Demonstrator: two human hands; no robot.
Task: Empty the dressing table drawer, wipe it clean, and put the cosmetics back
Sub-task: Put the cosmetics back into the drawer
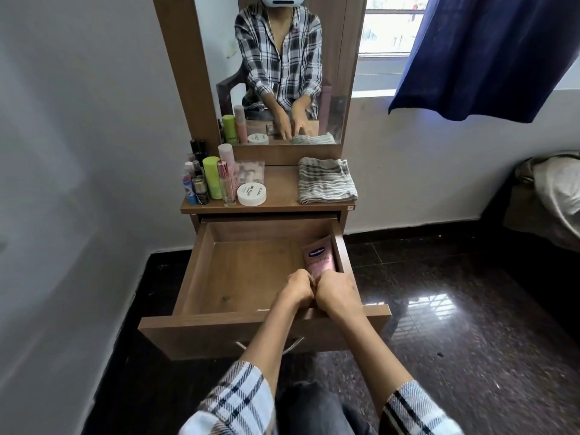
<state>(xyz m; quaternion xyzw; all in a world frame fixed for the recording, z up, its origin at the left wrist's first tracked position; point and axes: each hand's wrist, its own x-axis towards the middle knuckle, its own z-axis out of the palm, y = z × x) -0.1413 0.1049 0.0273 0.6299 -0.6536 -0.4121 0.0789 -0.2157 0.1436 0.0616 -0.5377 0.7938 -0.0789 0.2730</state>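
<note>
The wooden drawer (pixel 201 271) of the dressing table is pulled out wide, and most of its floor is bare. A pink Vaseline tube (pixel 318 259) lies along its right wall. Both hands reach into the front right corner, knuckles nearly touching. My right hand (pixel 337 296) curls over the near end of the tube. My left hand (pixel 295 290) is curled beside it, with a small pale object (pixel 312 279) showing at its fingertips. What that object is stays unclear. Several cosmetic bottles (pixel 212 180) and a white round jar (pixel 251 194) stand on the tabletop's left side.
A folded striped cloth (pixel 326 180) lies on the tabletop's right side, below the mirror (pixel 282 73). A white wall stands to the left, dark glossy floor lies to the right, a bed edge (pixel 546 196) sits far right, and a blue curtain (pixel 489 51) hangs at the window.
</note>
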